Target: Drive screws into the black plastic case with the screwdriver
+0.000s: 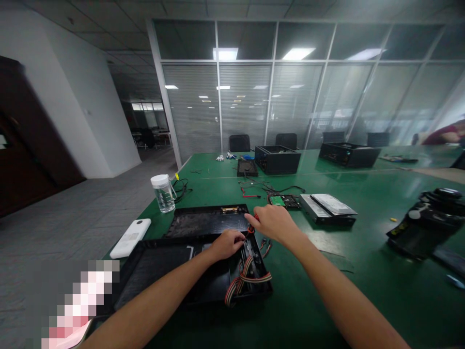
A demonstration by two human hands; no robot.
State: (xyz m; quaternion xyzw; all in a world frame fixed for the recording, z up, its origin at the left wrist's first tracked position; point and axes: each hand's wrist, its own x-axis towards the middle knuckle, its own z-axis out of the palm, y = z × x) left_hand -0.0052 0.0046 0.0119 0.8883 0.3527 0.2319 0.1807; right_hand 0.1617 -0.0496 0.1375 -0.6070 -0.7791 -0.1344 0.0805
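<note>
An open black computer case (163,271) lies flat on the green table (363,291) in front of me, with striped ribbon cables (242,281) looping out at its right side. My left hand (227,243) rests on the case's far right corner, fingers curled and pinched on something small I cannot make out. My right hand (273,223) is just to the right and above it, closed on a red-handled tool (253,222) whose tip points down at the same corner. A flat black cover panel (209,220) lies behind the case.
A white remote-like device (131,238) and a clear lidded cup (163,193) are at the left edge. A drive unit (329,208), a green circuit board (278,200), loose cables (269,186), two more black cases (278,159), and a black fan part (428,223) lie beyond. A person's sleeve (445,134) shows far right.
</note>
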